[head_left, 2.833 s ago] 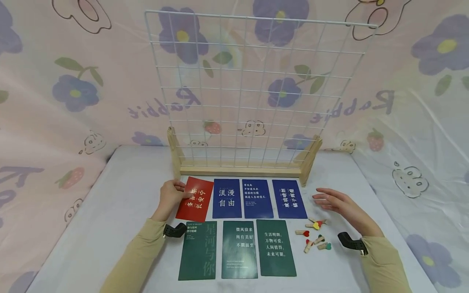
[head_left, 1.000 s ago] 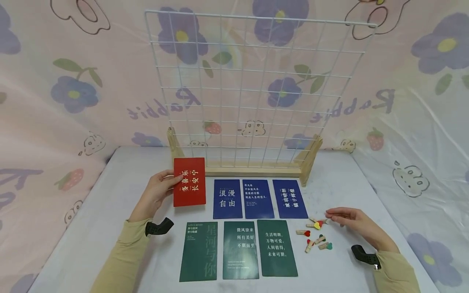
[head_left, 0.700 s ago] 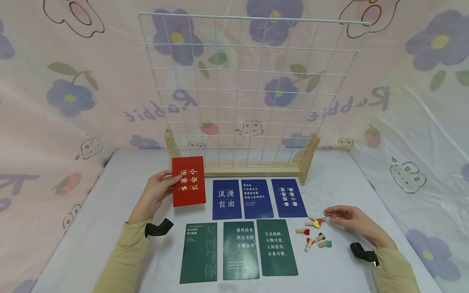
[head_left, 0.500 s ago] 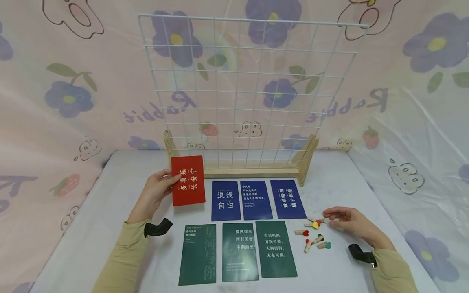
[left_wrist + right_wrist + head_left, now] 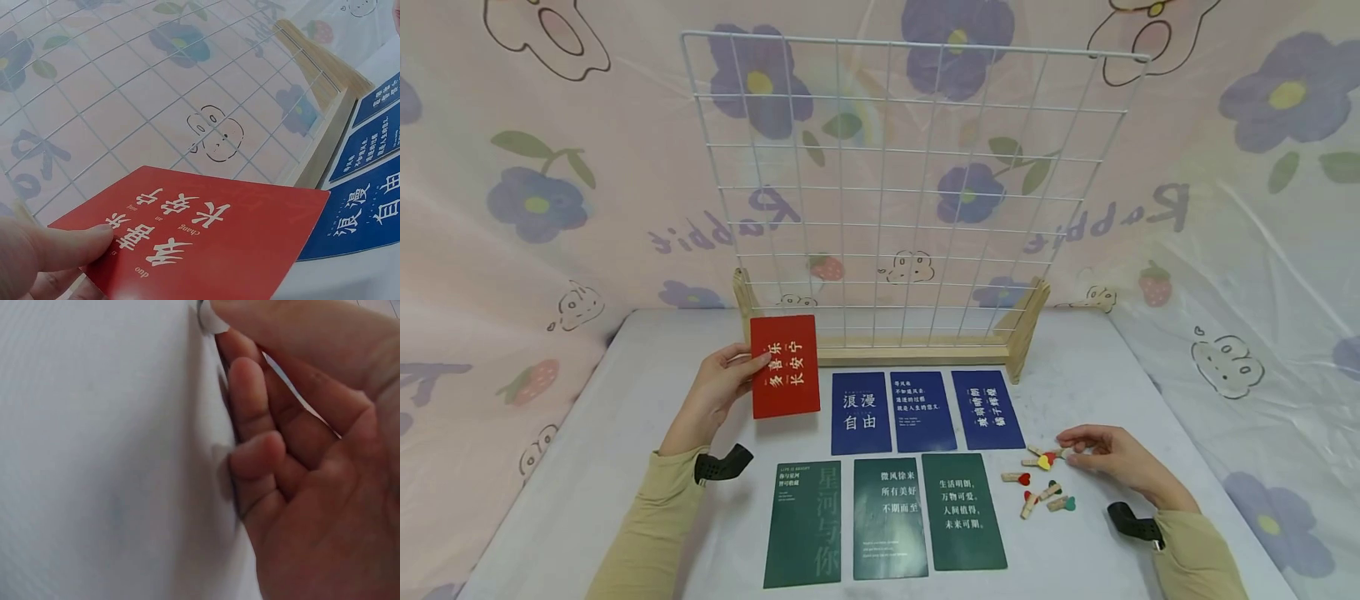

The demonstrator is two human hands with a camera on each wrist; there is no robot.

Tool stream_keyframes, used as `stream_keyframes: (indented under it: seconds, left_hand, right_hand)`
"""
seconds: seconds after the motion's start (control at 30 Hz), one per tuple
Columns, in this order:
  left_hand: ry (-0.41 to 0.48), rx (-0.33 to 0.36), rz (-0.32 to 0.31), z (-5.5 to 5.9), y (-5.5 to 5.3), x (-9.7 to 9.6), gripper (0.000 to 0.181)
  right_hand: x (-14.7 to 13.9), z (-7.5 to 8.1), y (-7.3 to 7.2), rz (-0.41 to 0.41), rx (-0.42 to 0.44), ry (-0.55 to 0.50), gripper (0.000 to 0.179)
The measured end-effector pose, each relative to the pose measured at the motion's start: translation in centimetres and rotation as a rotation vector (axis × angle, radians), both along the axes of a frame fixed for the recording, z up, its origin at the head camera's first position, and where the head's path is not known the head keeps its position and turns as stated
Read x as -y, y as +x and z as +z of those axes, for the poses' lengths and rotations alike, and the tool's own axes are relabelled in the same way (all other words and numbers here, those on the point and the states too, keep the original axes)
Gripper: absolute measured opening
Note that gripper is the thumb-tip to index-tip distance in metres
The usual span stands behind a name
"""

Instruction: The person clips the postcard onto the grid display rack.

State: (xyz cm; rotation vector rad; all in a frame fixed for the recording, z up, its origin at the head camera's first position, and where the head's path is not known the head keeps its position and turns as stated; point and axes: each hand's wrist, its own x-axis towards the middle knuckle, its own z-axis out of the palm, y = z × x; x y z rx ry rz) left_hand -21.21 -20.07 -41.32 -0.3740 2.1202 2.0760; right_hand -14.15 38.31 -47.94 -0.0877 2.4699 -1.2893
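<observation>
In the head view my left hand (image 5: pixel 709 398) holds a red card (image 5: pixel 793 400) with white characters, raised in front of the rack's left foot. The left wrist view shows the thumb (image 5: pixel 75 247) on the card's face and the other fingers behind it. My right hand (image 5: pixel 1118 462) is low over the table beside small wooden clothespins with coloured hearts, including a red-hearted clothespin (image 5: pixel 1016 478). In the right wrist view its thumb and forefinger pinch a white heart-shaped piece (image 5: pixel 212 320), apparently a clothespin's heart; the rest is hidden.
A white wire grid (image 5: pixel 910 187) stands in a wooden base (image 5: pixel 917 353) at the back. Before it lie blue cards (image 5: pixel 861 437), with green cards (image 5: pixel 805 533) in a nearer row. A patterned cloth (image 5: pixel 1210 275) hangs behind and at the sides.
My left hand has lifted the red card from the table and turned it upright. The right hand has moved down to the clothespins and pinches one. The head view has shifted slightly.
</observation>
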Motion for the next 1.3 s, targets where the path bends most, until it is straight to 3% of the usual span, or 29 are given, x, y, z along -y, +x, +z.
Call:
stream_keyframes:
  seconds: [0.3,1.0,1.3]
  left_hand:
    - [-0.015,0.004,-0.006,0.63,0.03,0.0,0.05]
    - [-0.007,-0.03,-0.023,0.82,-0.04,-0.29,0.05]
    - [-0.007,-0.038,-0.031,0.84,0.01,-0.13,0.05]
  right_hand:
    - [0.15,-0.11,-0.17,-0.004,-0.043,0.016,0.043]
    - [0.09,-0.07,-0.49,0.007,-0.033,0.062,0.038]
    - [-0.12,0.14,-0.59,0.063,-0.031,0.084,0.034]
